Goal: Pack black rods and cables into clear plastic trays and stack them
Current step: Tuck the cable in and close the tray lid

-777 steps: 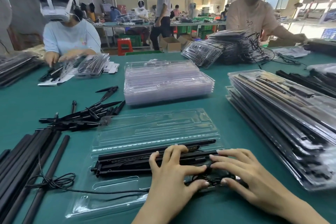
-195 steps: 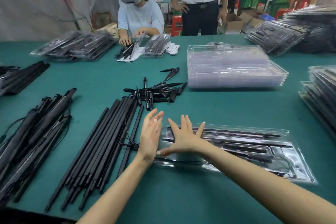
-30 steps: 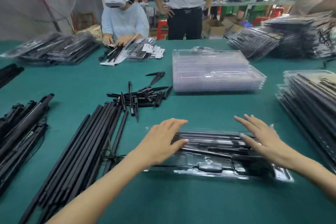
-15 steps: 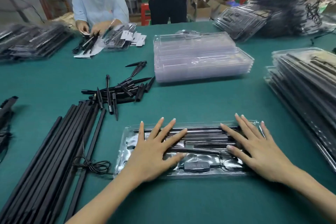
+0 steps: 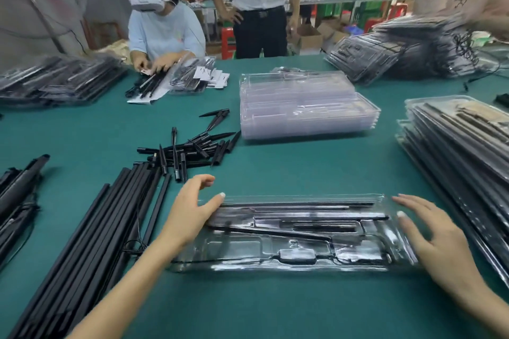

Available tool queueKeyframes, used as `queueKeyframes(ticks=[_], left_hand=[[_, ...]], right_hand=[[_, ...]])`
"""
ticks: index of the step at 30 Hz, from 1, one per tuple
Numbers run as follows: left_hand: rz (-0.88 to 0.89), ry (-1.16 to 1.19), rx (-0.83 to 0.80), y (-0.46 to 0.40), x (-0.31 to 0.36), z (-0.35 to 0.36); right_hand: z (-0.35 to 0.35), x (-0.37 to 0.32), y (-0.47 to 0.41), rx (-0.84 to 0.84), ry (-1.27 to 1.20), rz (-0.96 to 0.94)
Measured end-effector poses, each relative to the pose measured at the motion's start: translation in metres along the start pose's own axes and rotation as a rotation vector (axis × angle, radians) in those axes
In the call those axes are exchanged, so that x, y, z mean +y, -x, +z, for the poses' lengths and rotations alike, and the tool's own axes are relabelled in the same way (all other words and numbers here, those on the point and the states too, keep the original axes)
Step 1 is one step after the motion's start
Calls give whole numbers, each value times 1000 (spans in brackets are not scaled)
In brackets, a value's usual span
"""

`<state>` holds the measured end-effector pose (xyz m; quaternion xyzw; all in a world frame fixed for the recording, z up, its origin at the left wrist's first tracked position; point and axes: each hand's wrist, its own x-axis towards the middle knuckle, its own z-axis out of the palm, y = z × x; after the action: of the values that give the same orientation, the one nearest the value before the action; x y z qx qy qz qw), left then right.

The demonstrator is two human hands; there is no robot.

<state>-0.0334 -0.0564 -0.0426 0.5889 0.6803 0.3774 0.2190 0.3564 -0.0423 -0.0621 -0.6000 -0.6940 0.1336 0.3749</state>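
Item: filled clear plastic tray (image 5: 297, 231), closed, lying flat on the green worktop (image 5: 275, 173) directly in front of the person, holding black rods (image 5: 297, 204) along its far side and a cable with a small black box (image 5: 296, 254) in its near pockets. Left hand (image 5: 192, 215): fingers loosely spread, thumb tip touching the tray's left end, clamped on nothing. Right hand (image 5: 438, 237): fingers straight and apart, at the tray's right end; actual contact cannot be told. Step in hand, as judged: lifting the finished tray across to the stack of packed trays (image 5: 454, 157) just to the right. Handling note: take both short ends evenly and keep it level, since thin clear plastic likely flexes and an unlatched lid could spill the rods. Set it square on the stack, which leans slightly. Surroundings: long black rods (image 5: 91, 239) in a bundle at left, touching the left forearm; short black pointed pieces (image 5: 192, 148) beyond them; stack of empty clear trays (image 5: 303, 107) at centre; further packed piles at far left and far right. Obstructions: none lies between tray and stack; a loose cable (image 5: 135, 245) by the left wrist could snag.
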Motion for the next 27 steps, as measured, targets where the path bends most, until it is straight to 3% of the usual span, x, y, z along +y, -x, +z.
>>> queueKeyframes(ticks=[2,5,13,17,21,27], left_hand=[[-78,-169,-47,-3,-11,-18],[-220,-227,-108,-3,-21,-40],[-328,-282,-400,-4,-14,-31],[-434,-93,-423,-8,-14,-26],[-411,205,-481,-8,-6,-30],[-329,333,-432,-5,23,-39]], right_hand=[[-7,11,9,-131,77,209],[-5,18,22,-224,283,203],[8,7,21,-66,180,249],[13,10,21,-16,79,276],[13,14,21,83,-157,314],[-2,0,1,4,-446,405]])
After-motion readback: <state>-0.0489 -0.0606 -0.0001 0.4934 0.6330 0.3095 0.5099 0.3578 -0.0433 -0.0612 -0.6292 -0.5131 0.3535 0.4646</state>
